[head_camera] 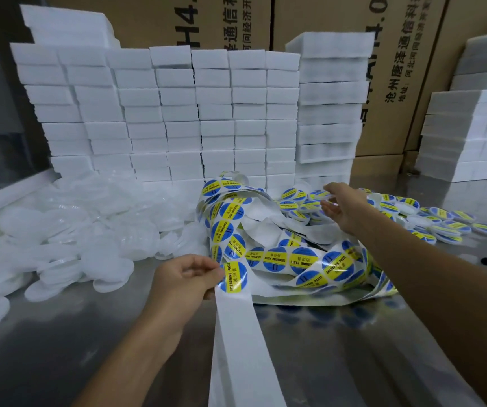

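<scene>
Blue-and-yellow round soldering-paste sticker (pixel 234 278) sits on a white paper backing strip (pixel 238 333) at 6 o'clock, pinched by the left hand (pixel 183 282). At 3 o'clock, the right hand (pixel 346 207) grasps a labelled round plastic lid (pixel 320 195). Stacked white foam blocks (pixel 177 113) stand at 12 o'clock.

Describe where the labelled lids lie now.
In the head view, the labelled lids lie on the right of the metal table, beyond the tangled sticker strip, beside the right hand.
</scene>
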`<state>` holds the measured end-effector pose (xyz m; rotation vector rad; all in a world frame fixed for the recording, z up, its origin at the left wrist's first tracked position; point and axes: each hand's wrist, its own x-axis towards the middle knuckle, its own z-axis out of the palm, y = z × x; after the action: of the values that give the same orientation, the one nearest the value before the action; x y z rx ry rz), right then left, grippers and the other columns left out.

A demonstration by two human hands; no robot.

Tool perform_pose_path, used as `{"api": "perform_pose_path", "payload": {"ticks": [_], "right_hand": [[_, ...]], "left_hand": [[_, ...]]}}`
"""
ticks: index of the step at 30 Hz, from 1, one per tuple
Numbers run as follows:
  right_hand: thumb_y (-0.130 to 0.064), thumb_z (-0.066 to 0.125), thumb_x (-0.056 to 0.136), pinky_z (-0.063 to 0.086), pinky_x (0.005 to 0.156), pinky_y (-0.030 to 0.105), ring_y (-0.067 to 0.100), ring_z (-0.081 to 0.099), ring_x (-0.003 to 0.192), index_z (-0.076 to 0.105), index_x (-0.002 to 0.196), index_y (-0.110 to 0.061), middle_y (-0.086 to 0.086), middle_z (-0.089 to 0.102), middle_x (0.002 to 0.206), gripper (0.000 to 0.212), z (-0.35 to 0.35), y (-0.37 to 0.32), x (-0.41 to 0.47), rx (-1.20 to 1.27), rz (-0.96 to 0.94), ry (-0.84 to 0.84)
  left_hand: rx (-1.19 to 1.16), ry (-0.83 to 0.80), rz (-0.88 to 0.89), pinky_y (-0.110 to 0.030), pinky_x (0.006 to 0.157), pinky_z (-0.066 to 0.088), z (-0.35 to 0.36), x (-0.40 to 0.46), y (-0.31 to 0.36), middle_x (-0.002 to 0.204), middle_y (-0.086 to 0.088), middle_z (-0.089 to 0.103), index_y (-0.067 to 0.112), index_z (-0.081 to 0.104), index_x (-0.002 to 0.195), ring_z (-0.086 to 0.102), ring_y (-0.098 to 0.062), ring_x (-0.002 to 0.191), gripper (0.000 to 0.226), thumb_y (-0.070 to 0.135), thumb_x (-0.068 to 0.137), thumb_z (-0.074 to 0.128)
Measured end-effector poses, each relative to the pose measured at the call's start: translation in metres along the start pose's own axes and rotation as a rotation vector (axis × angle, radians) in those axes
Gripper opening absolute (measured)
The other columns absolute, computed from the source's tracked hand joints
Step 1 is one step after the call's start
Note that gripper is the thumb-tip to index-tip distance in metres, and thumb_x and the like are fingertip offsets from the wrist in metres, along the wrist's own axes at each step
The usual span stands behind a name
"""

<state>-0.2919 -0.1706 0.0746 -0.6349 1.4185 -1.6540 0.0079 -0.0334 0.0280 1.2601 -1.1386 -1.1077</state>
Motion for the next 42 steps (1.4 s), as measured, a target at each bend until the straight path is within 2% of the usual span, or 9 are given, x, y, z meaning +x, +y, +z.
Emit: {"api": "perform_pose_path", "payload": {"ticks": [5, 11, 14, 17, 22, 25, 31, 37, 42], "right_hand": [[-0.017, 0.070, 0.088, 0.053, 0.057, 0.027, 0.021, 0.063, 0.081, 0.050, 0.129, -0.005, 0.012, 0.055, 0.114, 0.047, -0.001, 0.005, 0.015, -0.085, 0.041, 0.011], [-0.019, 0.071, 0.086, 0.058, 0.087, 0.038, 0.020, 0.061, 0.080, 0.048, 0.133, -0.005, 0.011, 0.057, 0.116, 0.055, 0.003, 0.002, 0.005, -0.151, -0.021, 0.068], [-0.016, 0.068, 0.088, 0.051, 0.100, 0.049, 0.023, 0.062, 0.088, 0.060, 0.120, 0.002, 0.019, 0.061, 0.123, 0.037, 0.012, 0.005, -0.033, -0.205, -0.127, -0.019], [-0.014, 0.067, 0.089, 0.057, 0.091, 0.037, 0.022, 0.069, 0.098, 0.068, 0.096, -0.016, 0.007, 0.071, 0.105, 0.007, 0.022, 0.027, -0.086, -0.263, -0.285, -0.212], [-0.014, 0.068, 0.088, 0.052, 0.067, 0.016, 0.000, 0.065, 0.082, 0.070, 0.089, -0.023, -0.012, 0.070, 0.090, 0.009, 0.034, 0.066, -0.157, -0.442, -0.779, -0.357], [-0.012, 0.070, 0.087, 0.050, 0.080, 0.025, 0.012, 0.064, 0.092, 0.072, 0.097, -0.013, -0.002, 0.068, 0.095, 0.010, 0.032, 0.080, -0.177, -0.605, -1.151, -0.459], [-0.019, 0.070, 0.089, 0.050, 0.072, 0.045, 0.026, 0.062, 0.084, 0.076, 0.095, -0.012, 0.003, 0.069, 0.091, 0.011, 0.024, 0.086, -0.179, -0.771, -1.328, -0.439], [-0.015, 0.073, 0.086, 0.047, 0.066, 0.026, 0.008, 0.057, 0.073, 0.074, 0.084, -0.012, 0.000, 0.065, 0.079, 0.004, 0.023, 0.085, -0.179, -0.663, -1.128, -0.393], [-0.016, 0.074, 0.084, 0.048, 0.056, 0.018, 0.003, 0.058, 0.057, 0.074, 0.077, -0.014, 0.002, 0.070, 0.067, 0.007, 0.022, 0.076, -0.172, -0.267, -0.438, -0.348]], "left_hand": [[-0.107, -0.076, 0.012, -0.029, 0.072, 0.061, 0.001, 0.001, 0.001, 0.086, -0.011, 0.077, 0.014, 0.077, 0.089, 0.072, -0.022, 0.075, 0.026, -0.008, 0.084, 0.064], [-0.096, -0.123, 0.049, -0.031, 0.077, 0.058, 0.003, -0.003, 0.002, 0.086, -0.011, 0.077, 0.021, 0.075, 0.102, 0.073, -0.022, 0.078, 0.042, -0.011, 0.073, 0.071], [-0.084, -0.072, 0.088, -0.033, 0.079, 0.057, 0.003, -0.003, 0.002, 0.091, -0.006, 0.077, 0.021, 0.074, 0.104, 0.072, -0.022, 0.077, 0.046, -0.015, 0.076, 0.068], [-0.109, -0.039, 0.114, -0.038, 0.086, 0.057, 0.004, -0.003, 0.001, 0.106, -0.003, 0.074, 0.021, 0.074, 0.103, 0.071, -0.022, 0.086, 0.046, -0.016, 0.077, 0.067], [-0.135, -0.010, 0.155, -0.028, 0.075, 0.059, 0.004, -0.001, -0.001, 0.093, -0.003, 0.077, 0.022, 0.075, 0.099, 0.072, -0.017, 0.082, 0.035, -0.007, 0.081, 0.070], [-0.130, -0.022, 0.201, -0.023, 0.068, 0.059, 0.005, -0.002, -0.001, 0.084, -0.005, 0.077, 0.016, 0.073, 0.099, 0.071, -0.015, 0.075, 0.029, -0.007, 0.082, 0.068], [0.086, -0.042, 0.381, -0.026, 0.067, 0.056, 0.007, -0.004, -0.004, 0.075, -0.001, 0.074, 0.021, 0.064, 0.093, 0.066, -0.013, 0.065, 0.028, -0.003, 0.082, 0.071], [0.232, -0.053, 0.492, -0.015, 0.061, 0.051, 0.007, -0.002, -0.010, 0.073, 0.004, 0.071, 0.029, 0.061, 0.090, 0.059, -0.009, 0.057, 0.034, -0.004, 0.082, 0.069], [0.215, -0.025, 0.440, -0.013, 0.058, 0.048, 0.005, 0.005, -0.018, 0.072, 0.014, 0.070, 0.025, 0.052, 0.089, 0.057, -0.003, 0.050, 0.037, -0.008, 0.080, 0.067]]}}
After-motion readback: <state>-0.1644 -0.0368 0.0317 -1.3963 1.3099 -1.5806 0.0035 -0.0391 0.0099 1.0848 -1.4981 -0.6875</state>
